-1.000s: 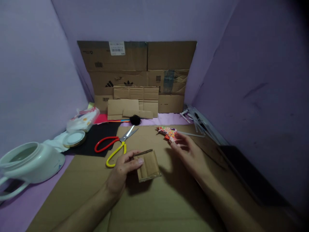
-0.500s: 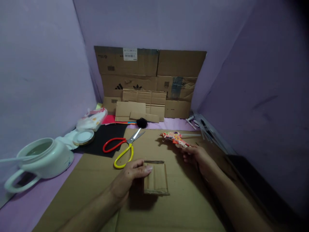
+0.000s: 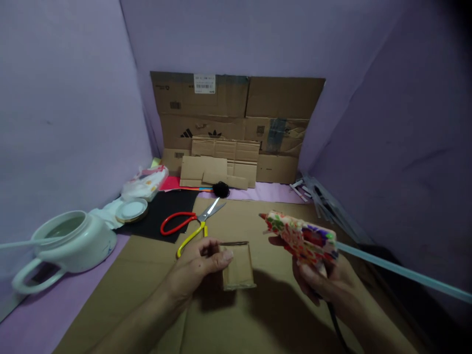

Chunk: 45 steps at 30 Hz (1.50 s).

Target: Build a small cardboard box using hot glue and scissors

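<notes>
My left hand (image 3: 204, 265) grips a small shallow cardboard box (image 3: 239, 265) by its left side, thumb on top and fingers behind. Raised walls show along the edges of the box. To its right, my right hand (image 3: 320, 280) is wrapped round the handle of a glue gun (image 3: 302, 236) covered in a flowery pattern. The gun's nozzle points left, above and to the right of the box, apart from it. A long clear glue stick (image 3: 401, 269) juts from the gun's rear. Its dark cord hangs below my hand.
Scissors (image 3: 201, 216) with red and yellow handles lie partly open beyond my left hand. A white pot (image 3: 75, 241), a jar lid (image 3: 132, 210) and black paper (image 3: 165, 209) sit at left. Black yarn (image 3: 221, 189) and cardboard pieces (image 3: 204, 169) stand behind; glue sticks (image 3: 319, 199) lie at right.
My right hand has lifted the glue gun off the cardboard sheet and brought it nearer, its grip now wrapped round the handle. My left hand still holds the box, slightly tilted.
</notes>
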Available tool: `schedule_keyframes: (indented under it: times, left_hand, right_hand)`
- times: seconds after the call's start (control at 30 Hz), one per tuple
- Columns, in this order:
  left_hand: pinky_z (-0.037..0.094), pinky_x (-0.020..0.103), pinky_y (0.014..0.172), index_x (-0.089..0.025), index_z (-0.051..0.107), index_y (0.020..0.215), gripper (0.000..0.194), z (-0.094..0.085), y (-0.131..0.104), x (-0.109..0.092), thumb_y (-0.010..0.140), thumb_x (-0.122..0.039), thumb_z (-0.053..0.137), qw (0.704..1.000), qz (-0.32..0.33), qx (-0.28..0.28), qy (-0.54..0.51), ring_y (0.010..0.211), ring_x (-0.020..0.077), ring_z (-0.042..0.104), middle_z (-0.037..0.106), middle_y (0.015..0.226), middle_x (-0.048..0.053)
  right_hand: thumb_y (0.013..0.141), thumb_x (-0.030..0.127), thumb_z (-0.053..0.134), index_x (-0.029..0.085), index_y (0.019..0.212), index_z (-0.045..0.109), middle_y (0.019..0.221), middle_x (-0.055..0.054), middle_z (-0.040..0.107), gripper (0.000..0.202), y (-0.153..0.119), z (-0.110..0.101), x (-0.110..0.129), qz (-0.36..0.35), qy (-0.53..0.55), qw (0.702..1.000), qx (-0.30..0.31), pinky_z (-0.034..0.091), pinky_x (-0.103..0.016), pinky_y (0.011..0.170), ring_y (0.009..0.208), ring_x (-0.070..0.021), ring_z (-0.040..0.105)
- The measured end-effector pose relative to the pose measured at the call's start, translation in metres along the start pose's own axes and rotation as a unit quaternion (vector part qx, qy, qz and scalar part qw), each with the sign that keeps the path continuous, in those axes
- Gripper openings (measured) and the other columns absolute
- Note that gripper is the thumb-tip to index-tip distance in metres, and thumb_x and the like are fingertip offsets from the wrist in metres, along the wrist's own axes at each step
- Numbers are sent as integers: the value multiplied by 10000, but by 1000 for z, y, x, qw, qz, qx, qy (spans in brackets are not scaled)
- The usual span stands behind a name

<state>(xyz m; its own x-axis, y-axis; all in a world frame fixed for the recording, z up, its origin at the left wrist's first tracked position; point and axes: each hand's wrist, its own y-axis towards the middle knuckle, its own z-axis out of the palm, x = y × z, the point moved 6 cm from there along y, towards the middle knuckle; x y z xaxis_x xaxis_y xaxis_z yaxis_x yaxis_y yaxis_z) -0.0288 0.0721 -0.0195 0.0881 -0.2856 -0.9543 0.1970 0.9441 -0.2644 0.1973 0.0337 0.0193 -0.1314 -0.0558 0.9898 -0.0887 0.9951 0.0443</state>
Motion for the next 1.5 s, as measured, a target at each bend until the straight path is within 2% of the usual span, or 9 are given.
schedule_keyframes:
  times: [0.17,0.27,0.33,0.47,0.63,0.77,0.93,1.27,1.5]
  left_hand:
    - [431,281,606,-144,680,929,488,-12,0,-14,569,-443,815,992,48,-62,98,665,185,573,631,706,29]
    - [416,267,569,-150,692,891,466,-12,-4,-22,545,-434,823,984,67,-88,136,608,167,538,617,654,8]
    - [401,262,553,-155,692,858,437,-11,-5,-24,546,-433,820,985,70,-90,133,586,162,523,600,626,-4]
    - [395,262,571,-150,692,862,374,-9,-5,-22,607,-406,788,989,65,-66,116,611,168,532,607,653,6]
    - [433,294,635,-151,707,887,322,5,-4,-11,673,-391,726,995,26,21,91,732,231,611,682,766,58]
    - [458,345,717,-156,682,962,349,17,-11,-4,706,-392,695,994,27,47,95,842,277,628,701,901,93]
    - [459,349,727,-208,659,972,327,23,-21,-5,717,-410,689,990,65,36,121,849,270,610,660,927,77]
    - [436,297,858,-217,685,759,150,25,-25,-11,660,-304,756,993,108,39,35,1120,281,519,573,1133,60]
    - [391,326,891,-221,702,704,70,23,-26,-6,694,-285,728,995,101,22,8,1146,287,495,576,1138,41]
  right_hand:
    - [757,490,660,250,1152,683,793,-82,740,463,-11,6,7,-4,-107,992,62,548,-419,757,617,-238,655]
    - [730,388,719,302,1274,597,1237,-87,669,564,-12,11,6,-42,-113,989,86,479,-454,946,1090,-333,628]
    - [706,343,751,316,1342,519,1300,-77,630,678,-11,14,0,-53,-108,989,89,516,-415,896,1114,-326,623]
    - [719,364,726,255,1396,450,1137,-106,709,739,-6,12,-11,-42,-105,994,-12,549,-375,771,946,-301,681]
    - [677,430,725,190,1056,708,717,-42,689,449,2,7,-11,-14,-126,983,-136,501,-313,572,610,-215,599]
    - [614,413,778,177,988,700,508,52,522,449,5,17,-13,15,-106,988,-109,411,-256,460,465,-139,457]
    - [680,382,743,175,894,685,815,-52,712,303,4,37,-14,15,-19,998,-57,529,-301,620,698,-214,647]
    - [703,366,753,191,1043,643,991,-79,740,397,0,52,-4,5,102,995,-17,556,-385,813,932,-284,690]
    - [718,448,718,198,1008,668,682,-10,670,387,-5,52,-8,33,79,996,-31,426,-218,373,441,-124,545]
